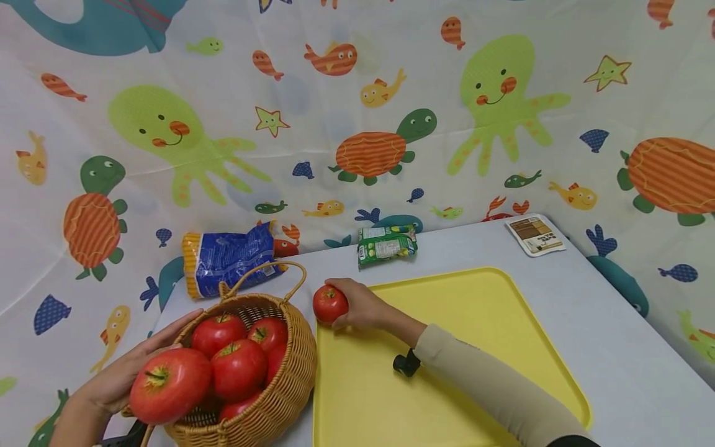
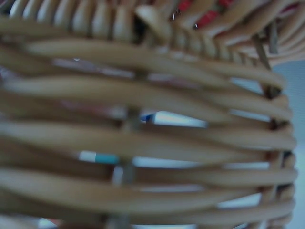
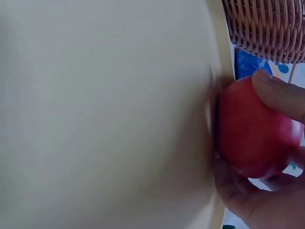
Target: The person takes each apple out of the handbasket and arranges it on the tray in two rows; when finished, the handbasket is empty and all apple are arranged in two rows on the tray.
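Note:
A red apple [image 1: 328,304] is gripped in my right hand [image 1: 360,304] at the left rim of the yellow tray [image 1: 463,323]. In the right wrist view, thumb and fingers reach around this apple [image 3: 257,131] beside the tray's edge. My left hand [image 1: 120,372] rests against the left side of a wicker basket [image 1: 296,366], its visible fingers stretched along the rim. Several red apples [image 1: 239,369] fill the basket. One large apple [image 1: 170,386] sits highest, over the near left rim, and covers part of that hand. Basket weave [image 2: 143,143] takes up the left wrist view.
Behind the basket lies a blue and yellow bag [image 1: 229,261]. Green packets [image 1: 386,244] lie at the back middle, and a white flat pack [image 1: 535,236] at the back right. A curtain with sea animals [image 1: 313,112] hangs behind the white table [image 1: 609,347]. The basket's handle [image 1: 268,267] arches upward.

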A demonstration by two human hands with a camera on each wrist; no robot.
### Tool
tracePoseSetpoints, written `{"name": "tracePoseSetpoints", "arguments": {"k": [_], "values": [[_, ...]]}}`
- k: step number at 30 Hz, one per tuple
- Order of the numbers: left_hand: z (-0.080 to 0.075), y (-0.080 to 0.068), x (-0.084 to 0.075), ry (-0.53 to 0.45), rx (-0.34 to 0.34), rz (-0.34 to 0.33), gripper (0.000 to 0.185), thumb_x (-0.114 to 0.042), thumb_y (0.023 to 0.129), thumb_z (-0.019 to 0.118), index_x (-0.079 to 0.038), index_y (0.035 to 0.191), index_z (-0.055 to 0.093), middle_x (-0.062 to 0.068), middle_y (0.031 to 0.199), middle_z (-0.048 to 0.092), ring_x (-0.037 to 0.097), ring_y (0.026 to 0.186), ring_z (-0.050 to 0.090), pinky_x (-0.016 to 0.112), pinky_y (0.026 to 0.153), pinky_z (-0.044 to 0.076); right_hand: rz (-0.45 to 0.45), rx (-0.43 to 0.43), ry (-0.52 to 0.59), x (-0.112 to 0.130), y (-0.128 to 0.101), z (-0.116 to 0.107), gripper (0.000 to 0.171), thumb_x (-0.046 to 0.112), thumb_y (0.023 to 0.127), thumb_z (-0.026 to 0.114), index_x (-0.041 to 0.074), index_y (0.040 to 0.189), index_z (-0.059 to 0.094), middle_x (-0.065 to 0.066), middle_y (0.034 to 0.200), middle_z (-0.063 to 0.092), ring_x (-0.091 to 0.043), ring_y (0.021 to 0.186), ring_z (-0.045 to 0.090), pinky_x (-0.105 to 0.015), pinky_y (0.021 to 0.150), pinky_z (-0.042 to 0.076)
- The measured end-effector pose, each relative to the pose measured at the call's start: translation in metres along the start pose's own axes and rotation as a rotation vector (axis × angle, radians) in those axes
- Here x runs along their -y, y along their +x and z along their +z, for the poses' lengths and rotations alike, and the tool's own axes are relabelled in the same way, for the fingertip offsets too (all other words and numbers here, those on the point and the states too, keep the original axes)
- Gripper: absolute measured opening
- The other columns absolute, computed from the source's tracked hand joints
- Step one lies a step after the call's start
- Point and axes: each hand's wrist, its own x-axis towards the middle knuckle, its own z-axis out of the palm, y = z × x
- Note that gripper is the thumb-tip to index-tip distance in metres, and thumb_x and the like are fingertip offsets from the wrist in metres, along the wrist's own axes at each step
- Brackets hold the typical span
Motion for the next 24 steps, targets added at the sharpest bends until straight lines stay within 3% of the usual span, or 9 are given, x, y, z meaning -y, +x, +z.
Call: {"name": "tracePoseSetpoints", "arguments": {"k": [9, 17, 24], "values": [[0.0, 0.0, 0.0, 0.001, 0.003, 0.006, 0.069, -0.002, 0.107, 0.01, -0.043, 0.162, 0.023, -0.022, 0.15, 0.044, 0.023, 0.137, 0.05, 0.067, 0.102, 0.038, 0.027, 0.032, 0.013, 0.002, -0.004, -0.005, 0.085, 0.007, 0.08, 0.086, 0.009, 0.154, 0.042, -0.011, 0.152, 0.047, -0.029, 0.139, 0.044, -0.046, 0.113, 0.042], [0.0, -0.001, 0.0, 0.048, -0.012, 0.011, 0.067, -0.004, 0.107, 0.009, -0.039, 0.164, 0.014, -0.022, 0.155, 0.038, 0.015, 0.139, 0.046, 0.067, 0.103, 0.038, -0.012, 0.02, 0.01, -0.001, -0.003, -0.004, 0.083, 0.008, 0.082, 0.084, 0.006, 0.154, 0.042, -0.013, 0.153, 0.047, -0.031, 0.139, 0.044, -0.048, 0.114, 0.04], [0.001, -0.001, 0.0, 0.058, -0.001, 0.019, 0.067, -0.003, 0.108, 0.011, -0.038, 0.165, 0.012, -0.023, 0.155, 0.038, 0.013, 0.139, 0.046, 0.064, 0.104, 0.041, 0.051, 0.062, 0.134, -0.005, -0.007, -0.017, 0.078, 0.014, 0.089, 0.078, 0.011, 0.157, 0.039, -0.011, 0.155, 0.046, -0.03, 0.137, 0.048, -0.047, 0.111, 0.044]]}}
